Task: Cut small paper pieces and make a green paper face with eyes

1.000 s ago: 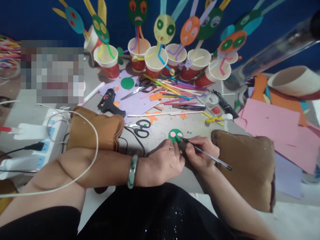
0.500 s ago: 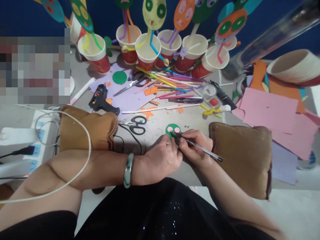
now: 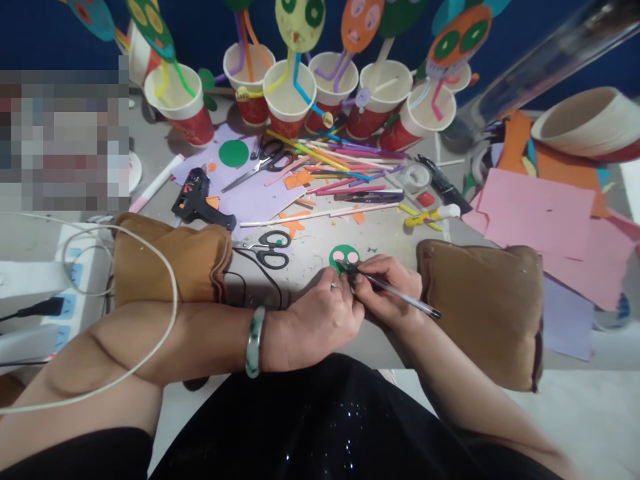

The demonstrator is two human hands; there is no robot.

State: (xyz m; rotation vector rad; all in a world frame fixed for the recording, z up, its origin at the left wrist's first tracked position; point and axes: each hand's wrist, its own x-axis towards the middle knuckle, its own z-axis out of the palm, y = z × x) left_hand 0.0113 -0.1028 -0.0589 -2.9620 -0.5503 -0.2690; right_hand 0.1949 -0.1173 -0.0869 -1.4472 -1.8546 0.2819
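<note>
A small green paper disc (image 3: 345, 249) with two pink ovals on it lies on the table in front of me. My left hand (image 3: 323, 317) has its fingers curled at the disc's near edge, holding it and covering its lower part. In my right hand (image 3: 390, 288) is a clear ballpoint pen (image 3: 409, 300) with a dark end, slanting down to the left. Its tip meets the green face just below the pink ovals. Both hands lie close together, the fingertips almost touching.
Paper cups (image 3: 290, 100) with straw-legged paper figures stand at the back. Before them lie loose straws (image 3: 345, 163), scissors (image 3: 274, 250), and a black glue gun (image 3: 197, 200). Brown cushions (image 3: 480, 310) flank my arms; pink paper (image 3: 540, 207) lies right. A white cable (image 3: 175, 287) loops over my left arm.
The whole view has shifted slightly, so things on the table sit a little farther left and higher. Both hands keep nearly the same pose over the green disc, pen still held.
</note>
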